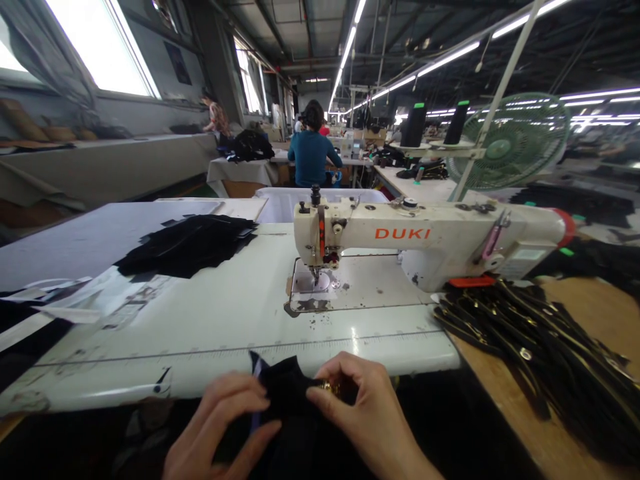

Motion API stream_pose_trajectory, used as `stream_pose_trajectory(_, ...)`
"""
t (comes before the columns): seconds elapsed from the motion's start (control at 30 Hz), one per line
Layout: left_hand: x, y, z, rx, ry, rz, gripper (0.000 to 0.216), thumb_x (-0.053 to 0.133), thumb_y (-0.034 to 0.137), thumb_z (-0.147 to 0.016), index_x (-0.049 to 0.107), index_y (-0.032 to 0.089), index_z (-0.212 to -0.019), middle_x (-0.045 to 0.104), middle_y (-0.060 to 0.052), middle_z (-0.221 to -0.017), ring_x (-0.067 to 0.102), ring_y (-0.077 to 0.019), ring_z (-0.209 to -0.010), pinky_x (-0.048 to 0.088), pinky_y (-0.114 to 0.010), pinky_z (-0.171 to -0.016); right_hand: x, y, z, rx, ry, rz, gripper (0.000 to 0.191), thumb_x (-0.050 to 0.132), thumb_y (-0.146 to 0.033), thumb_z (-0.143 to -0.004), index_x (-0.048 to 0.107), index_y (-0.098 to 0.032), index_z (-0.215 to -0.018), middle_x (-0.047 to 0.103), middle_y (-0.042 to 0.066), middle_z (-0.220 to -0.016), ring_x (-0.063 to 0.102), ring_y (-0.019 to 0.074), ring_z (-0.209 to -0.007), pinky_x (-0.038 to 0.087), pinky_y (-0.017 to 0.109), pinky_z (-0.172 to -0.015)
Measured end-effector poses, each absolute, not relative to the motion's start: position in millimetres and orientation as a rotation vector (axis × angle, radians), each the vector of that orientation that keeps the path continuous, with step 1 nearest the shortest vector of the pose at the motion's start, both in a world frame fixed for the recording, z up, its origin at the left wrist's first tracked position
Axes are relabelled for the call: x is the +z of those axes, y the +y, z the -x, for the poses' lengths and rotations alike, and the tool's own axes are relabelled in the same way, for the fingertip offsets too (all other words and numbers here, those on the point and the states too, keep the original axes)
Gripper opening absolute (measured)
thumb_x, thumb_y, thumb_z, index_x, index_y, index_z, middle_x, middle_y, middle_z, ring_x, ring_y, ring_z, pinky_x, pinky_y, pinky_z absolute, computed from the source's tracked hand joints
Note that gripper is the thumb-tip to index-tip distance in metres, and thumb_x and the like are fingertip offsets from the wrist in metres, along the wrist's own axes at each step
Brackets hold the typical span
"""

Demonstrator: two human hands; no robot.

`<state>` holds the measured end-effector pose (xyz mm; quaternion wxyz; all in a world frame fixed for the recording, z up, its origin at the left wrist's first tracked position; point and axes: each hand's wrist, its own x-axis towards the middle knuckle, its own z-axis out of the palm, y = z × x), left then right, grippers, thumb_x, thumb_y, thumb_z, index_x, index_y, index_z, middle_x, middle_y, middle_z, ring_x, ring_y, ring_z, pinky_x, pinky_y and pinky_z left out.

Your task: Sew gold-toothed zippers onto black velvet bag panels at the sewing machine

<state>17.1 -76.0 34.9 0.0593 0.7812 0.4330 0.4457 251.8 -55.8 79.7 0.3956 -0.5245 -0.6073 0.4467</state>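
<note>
At the near edge of the white sewing table [210, 327], both my hands grip a small piece of black fabric [287, 390]. My left hand [220, 427] pinches its left side with curled fingers. My right hand [360, 407] pinches the right side, where a small gold metal part [330, 387] shows between the fingers. A white sewing machine marked DUKI [425, 240] stands behind, with its needle [316, 272] about a hand's length beyond the fabric.
A pile of black fabric pieces [187, 243] lies at the left back of the table. Several black zippers with gold pulls [540, 340] are heaped on the wooden surface at right. A green fan [510, 143] stands behind the machine. A person in a teal top [311, 155] sits farther away.
</note>
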Motion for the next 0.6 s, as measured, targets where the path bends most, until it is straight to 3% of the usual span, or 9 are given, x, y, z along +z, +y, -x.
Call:
stream_pose_trajectory(0.1, 51.2, -66.8, -18.5, 1.283, 1.612, -2.261, 0.026, 0.075, 0.043, -0.086, 0.063, 0.025, -0.101, 0.061, -0.007, -0.119, 0.066, -0.0248, -0.107, 0.057, -0.032, -0.088, 78.7, -58.4, -251.9, 1.111, -1.585, 1.306, 0.006, 0.074, -0.023, -0.077, 0.07, -0.018, -0.076, 0.06, -0.003, -0.066, 0.053, 0.0124, -0.061, 0.039, 0.022, -0.058)
stream_pose_trajectory(0.2, 56.3, -61.1, -23.3, 1.182, 1.56, -2.127, 0.026, 0.074, 0.047, -0.086, 0.062, 0.026, -0.095, 0.058, -0.006, -0.129, 0.062, -0.0259, -0.118, 0.053, -0.033, -0.093, 75.7, -60.1, -253.0, 1.072, -1.647, 1.297, 0.003, 0.073, -0.021, -0.077, 0.07, -0.019, -0.077, 0.06, -0.004, -0.065, 0.053, 0.0121, -0.06, 0.039, 0.022, -0.058)
stream_pose_trajectory(0.43, 59.1, -59.4, -31.4, 1.197, 1.429, -1.955, 0.019, 0.08, 0.026, -0.079, 0.062, 0.025, -0.084, 0.064, -0.003, -0.116, 0.065, -0.0222, -0.109, 0.051, -0.029, -0.092, 65.4, -57.6, -257.3, 0.971, -1.773, 1.297, 0.004, 0.071, -0.022, -0.081, 0.069, -0.021, -0.078, 0.063, -0.003, -0.069, 0.059, 0.013, -0.065, 0.043, 0.021, -0.063)
stream_pose_trajectory(0.6, 63.3, -56.4, -40.1, 1.133, 1.377, -1.9, 0.011, 0.078, 0.023, -0.081, 0.067, 0.024, -0.08, 0.066, -0.004, -0.11, 0.067, -0.0197, -0.099, 0.051, -0.027, -0.088, 62.5, -56.4, -258.1, 0.895, -1.825, 1.273, 0.008, 0.069, -0.024, -0.083, 0.067, -0.021, -0.076, 0.063, -0.003, -0.069, 0.059, 0.0132, -0.064, 0.044, 0.021, -0.063)
